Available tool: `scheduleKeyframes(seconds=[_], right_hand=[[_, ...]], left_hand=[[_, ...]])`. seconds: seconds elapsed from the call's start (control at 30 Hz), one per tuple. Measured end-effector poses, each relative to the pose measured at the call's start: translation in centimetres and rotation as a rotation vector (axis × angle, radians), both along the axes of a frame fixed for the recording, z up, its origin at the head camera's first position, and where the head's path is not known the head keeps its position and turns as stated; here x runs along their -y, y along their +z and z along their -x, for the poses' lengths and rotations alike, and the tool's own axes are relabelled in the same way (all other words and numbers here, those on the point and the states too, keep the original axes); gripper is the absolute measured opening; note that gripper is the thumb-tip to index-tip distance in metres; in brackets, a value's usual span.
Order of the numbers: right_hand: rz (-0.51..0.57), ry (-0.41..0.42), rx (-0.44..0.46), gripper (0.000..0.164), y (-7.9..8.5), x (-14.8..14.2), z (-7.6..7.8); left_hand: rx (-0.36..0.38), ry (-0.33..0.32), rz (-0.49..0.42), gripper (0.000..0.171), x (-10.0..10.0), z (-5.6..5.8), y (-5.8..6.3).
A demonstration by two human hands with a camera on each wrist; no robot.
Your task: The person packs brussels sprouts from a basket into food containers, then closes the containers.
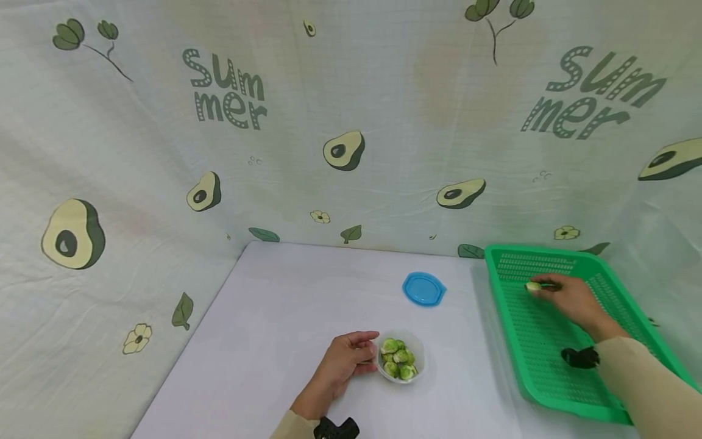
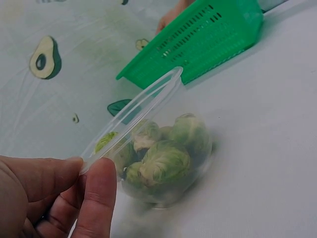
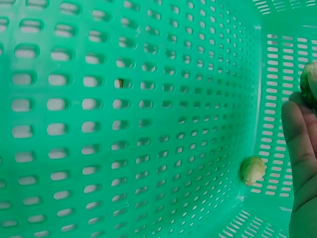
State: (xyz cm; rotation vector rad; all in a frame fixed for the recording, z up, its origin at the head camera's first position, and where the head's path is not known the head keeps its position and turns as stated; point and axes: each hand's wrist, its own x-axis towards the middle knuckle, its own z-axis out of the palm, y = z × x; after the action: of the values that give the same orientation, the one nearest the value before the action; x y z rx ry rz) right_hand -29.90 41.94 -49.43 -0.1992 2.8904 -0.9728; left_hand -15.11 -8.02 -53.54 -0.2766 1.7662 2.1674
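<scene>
A clear round plastic tub (image 1: 419,352) with several Brussels sprouts (image 1: 399,357) in it stands on the white table. Its rim is pinched between the thumb and fingers of my left hand (image 1: 347,358), and the left wrist view shows the tub from the side. Over at the right, inside the green basket (image 1: 515,342), my right hand (image 1: 574,303) holds a Brussels sprout (image 1: 532,286) at its fingertips. One more sprout (image 3: 253,171) lies in the basket, near the held one in the right wrist view.
Behind the tub lies a blue lid (image 1: 425,289), flat on the table (image 1: 307,292). A white cloth (image 1: 400,79) with printed avocados and lettering hangs behind and at the sides. The basket's raised walls surround my right hand.
</scene>
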Motion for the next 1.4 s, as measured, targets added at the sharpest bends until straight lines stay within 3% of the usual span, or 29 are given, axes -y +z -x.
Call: scheduleKeyframes(seconds=[1.0, 1.4], right_hand=[[0.099, -0.027, -0.002, 0.06, 2.0, 1.8, -2.0], [0.114, -0.043, -0.027, 0.066, 3.2, 3.1, -3.2]], left_hand=[[-0.002, 0.002, 0.002, 0.04, 0.4, 0.0, -0.8], [0.0, -0.003, 0.003, 0.04, 0.4, -0.1, -0.4]])
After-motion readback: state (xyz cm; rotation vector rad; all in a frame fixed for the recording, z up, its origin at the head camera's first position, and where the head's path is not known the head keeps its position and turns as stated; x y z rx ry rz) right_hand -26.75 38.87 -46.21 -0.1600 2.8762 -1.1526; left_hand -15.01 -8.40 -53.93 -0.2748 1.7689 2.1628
